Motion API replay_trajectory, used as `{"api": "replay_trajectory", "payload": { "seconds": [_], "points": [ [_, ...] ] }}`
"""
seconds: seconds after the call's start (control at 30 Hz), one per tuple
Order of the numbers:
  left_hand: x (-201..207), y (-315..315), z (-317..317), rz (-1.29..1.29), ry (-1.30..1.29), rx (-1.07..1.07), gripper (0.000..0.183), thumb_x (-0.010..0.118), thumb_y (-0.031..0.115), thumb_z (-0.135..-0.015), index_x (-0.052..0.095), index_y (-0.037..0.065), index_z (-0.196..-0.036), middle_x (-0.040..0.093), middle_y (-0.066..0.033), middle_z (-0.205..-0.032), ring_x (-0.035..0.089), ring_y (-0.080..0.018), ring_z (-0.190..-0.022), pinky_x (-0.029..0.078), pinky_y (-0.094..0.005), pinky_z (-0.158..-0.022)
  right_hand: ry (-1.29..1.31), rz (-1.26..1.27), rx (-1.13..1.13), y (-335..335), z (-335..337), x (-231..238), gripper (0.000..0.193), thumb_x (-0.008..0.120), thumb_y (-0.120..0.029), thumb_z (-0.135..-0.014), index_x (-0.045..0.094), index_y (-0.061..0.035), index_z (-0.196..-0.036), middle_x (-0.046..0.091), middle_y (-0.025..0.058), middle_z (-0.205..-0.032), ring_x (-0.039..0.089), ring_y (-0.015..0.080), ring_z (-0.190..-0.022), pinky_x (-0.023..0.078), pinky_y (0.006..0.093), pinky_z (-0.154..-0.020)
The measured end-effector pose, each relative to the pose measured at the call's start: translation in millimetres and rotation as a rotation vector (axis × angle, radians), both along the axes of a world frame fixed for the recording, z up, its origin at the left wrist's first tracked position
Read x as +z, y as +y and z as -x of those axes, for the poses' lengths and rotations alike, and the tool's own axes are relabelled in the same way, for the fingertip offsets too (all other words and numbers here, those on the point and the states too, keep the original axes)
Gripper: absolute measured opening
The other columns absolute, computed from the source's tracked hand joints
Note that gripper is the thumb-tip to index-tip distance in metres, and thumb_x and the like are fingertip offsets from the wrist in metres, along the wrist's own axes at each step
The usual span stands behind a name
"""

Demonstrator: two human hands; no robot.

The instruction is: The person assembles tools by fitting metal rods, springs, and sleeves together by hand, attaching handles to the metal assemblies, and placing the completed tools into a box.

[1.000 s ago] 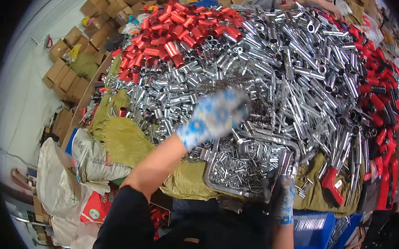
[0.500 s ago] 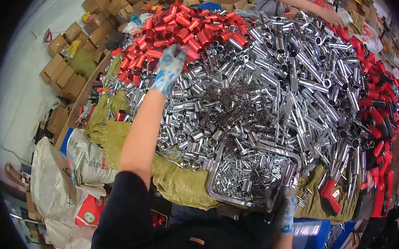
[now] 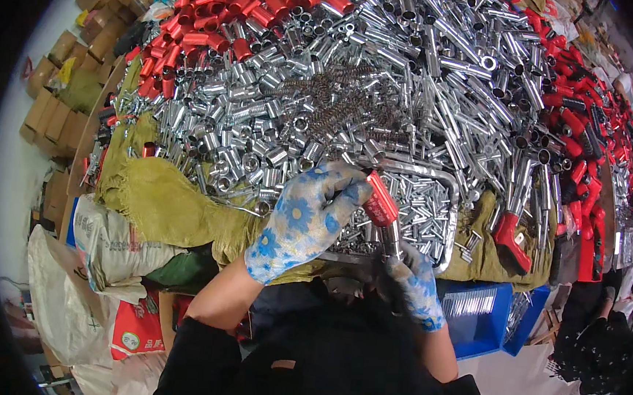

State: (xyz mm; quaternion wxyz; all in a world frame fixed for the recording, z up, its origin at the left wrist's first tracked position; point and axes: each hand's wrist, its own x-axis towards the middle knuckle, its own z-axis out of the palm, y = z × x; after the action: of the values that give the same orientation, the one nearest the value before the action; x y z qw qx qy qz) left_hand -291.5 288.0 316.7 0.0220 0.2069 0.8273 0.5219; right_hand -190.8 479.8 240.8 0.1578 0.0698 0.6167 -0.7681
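Note:
My left hand (image 3: pixel 308 215), in a white glove with blue flowers, is closed with its fingertips at a red metal sleeve (image 3: pixel 381 200). The sleeve sits around the upper end of a shiny metal shaft (image 3: pixel 390 238), tilted over the tray. My right hand (image 3: pixel 415 279), gloved alike, grips the shaft lower down; its dark lower part is mostly hidden by the hand. Beneath both hands lies a metal-rimmed tray (image 3: pixel 454 207) with many small pins (image 3: pixel 427 216). Dark coil springs (image 3: pixel 330 103) are heaped just beyond it.
Chrome tubes and rods (image 3: pixel 449 82) cover the table, with red sleeves (image 3: pixel 234 5) piled at the far left. Red-handled tools (image 3: pixel 581 135) line the right side. Yellow-green sacking (image 3: pixel 176 206) drapes the near edge. A blue bin (image 3: pixel 473 318) stands below, and white sacks (image 3: pixel 118 246) stand at left.
My left hand has come back from the red pile to the tray, now with a red sleeve. My right hand has risen slightly with the shaft. The view has shifted.

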Motion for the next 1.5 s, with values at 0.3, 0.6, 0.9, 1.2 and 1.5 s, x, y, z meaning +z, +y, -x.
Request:
{"api": "replay_trajectory", "payload": {
  "seconds": [0.3, 0.6, 0.9, 1.2, 1.5],
  "points": [
    [12, -16, -14, 0.094, 0.201, -0.022, 0.012, 0.061, 0.013, -0.085, 0.066, 0.003, -0.09, 0.064, -0.0139, -0.086, 0.063, -0.0293, -0.077, 0.05, -0.0365, -0.063, 0.019, 0.053, 0.09, -10, -8, 8, 0.045, 0.062, -0.033, -0.085, 0.056, 0.0021, -0.112, 0.061, 0.0022, -0.082, 0.051, 0.0043, -0.06, 0.041, 0.0201, -0.051],
    [3, -17, -32, 0.185, -0.018, -0.394, 0.021, 0.057, 0.012, -0.084, 0.058, 0.004, -0.102, 0.064, -0.0177, -0.089, 0.064, -0.0304, -0.078, 0.05, -0.039, -0.068, -0.13, 0.225, 0.315, -12, -13, 20, 0.047, 0.06, -0.032, -0.086, 0.051, -0.0007, -0.12, 0.061, 0.0035, -0.082, 0.055, 0.0077, -0.066, 0.046, 0.0226, -0.058],
    [-16, 17, -44, 0.257, 0.27, -0.263, 0.029, 0.056, 0.018, -0.084, 0.058, 0.006, -0.11, 0.064, -0.0122, -0.083, 0.061, -0.028, -0.071, 0.049, -0.0386, -0.062, 0.155, 0.256, 0.039, -14, -11, 7, 0.079, 0.06, -0.058, -0.082, 0.042, 0.0002, -0.133, 0.06, 0.0061, -0.093, 0.054, 0.0101, -0.084, 0.046, 0.0282, -0.073],
    [-54, -42, 63, 1.01, 0.767, -0.244, 0.045, 0.062, 0.003, -0.068, 0.06, 0.017, -0.111, 0.057, -0.0106, -0.118, 0.055, -0.0316, -0.106, 0.045, -0.0435, -0.086, 0.014, -0.326, -0.104, 19, -2, 3, 0.066, 0.048, -0.056, -0.09, 0.046, -0.0073, -0.134, 0.061, 0.0079, -0.095, 0.055, 0.0162, -0.09, 0.044, 0.0301, -0.08],
    [-28, -36, 113, 0.373, 0.502, 0.163, 0.043, 0.055, 0.0, -0.085, 0.046, -0.002, -0.127, 0.053, -0.0184, -0.125, 0.052, -0.0283, -0.117, 0.039, -0.0338, -0.101, 0.1, -0.186, -0.192, 26, 9, 2, 0.066, 0.045, -0.062, -0.089, 0.054, -0.0057, -0.122, 0.051, -0.0024, -0.07, 0.047, 0.0062, -0.063, 0.037, 0.0242, -0.055]
  ]
}}
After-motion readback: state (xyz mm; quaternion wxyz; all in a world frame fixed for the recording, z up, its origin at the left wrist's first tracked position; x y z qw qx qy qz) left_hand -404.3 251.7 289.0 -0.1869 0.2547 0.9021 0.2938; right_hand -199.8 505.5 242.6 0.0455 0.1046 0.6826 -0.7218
